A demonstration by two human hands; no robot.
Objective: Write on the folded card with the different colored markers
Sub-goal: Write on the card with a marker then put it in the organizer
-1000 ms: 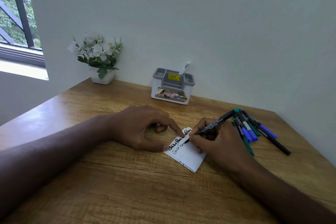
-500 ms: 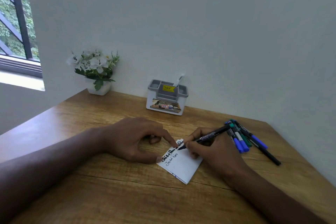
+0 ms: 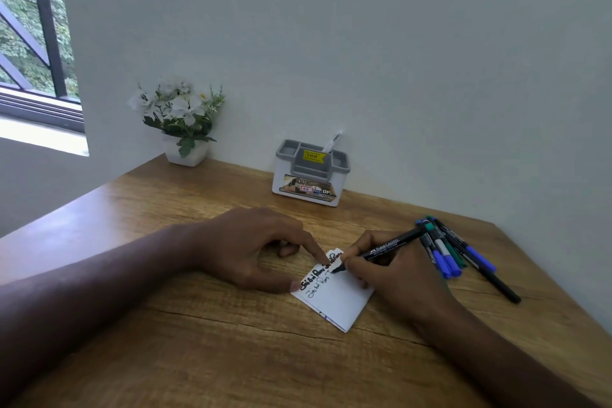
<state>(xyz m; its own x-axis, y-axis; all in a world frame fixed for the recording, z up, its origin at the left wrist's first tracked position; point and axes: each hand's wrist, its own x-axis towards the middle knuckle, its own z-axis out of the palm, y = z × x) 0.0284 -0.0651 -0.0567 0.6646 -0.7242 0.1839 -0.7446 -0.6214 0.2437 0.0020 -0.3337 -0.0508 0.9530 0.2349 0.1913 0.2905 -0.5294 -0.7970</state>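
A small white folded card [image 3: 341,301] lies on the wooden table [image 3: 231,358] with two lines of black handwriting along its upper left edge. My left hand [image 3: 251,245] presses the card's left edge flat with forefinger and thumb. My right hand [image 3: 394,272] grips a black marker [image 3: 387,247], whose tip touches the card at the end of the second line. A pile of several blue, green and black markers [image 3: 453,248] rests on the table just right of my right hand.
A white and grey desk organiser [image 3: 311,175] with one pen in it stands against the back wall. A white pot of white flowers [image 3: 182,122] sits at the table's back left corner. A window is at the far left.
The marker tip has travelled rightward along the second line of writing, adding letters. My left hand keeps holding the card. The camera has tilted, so everything sits lower in view.
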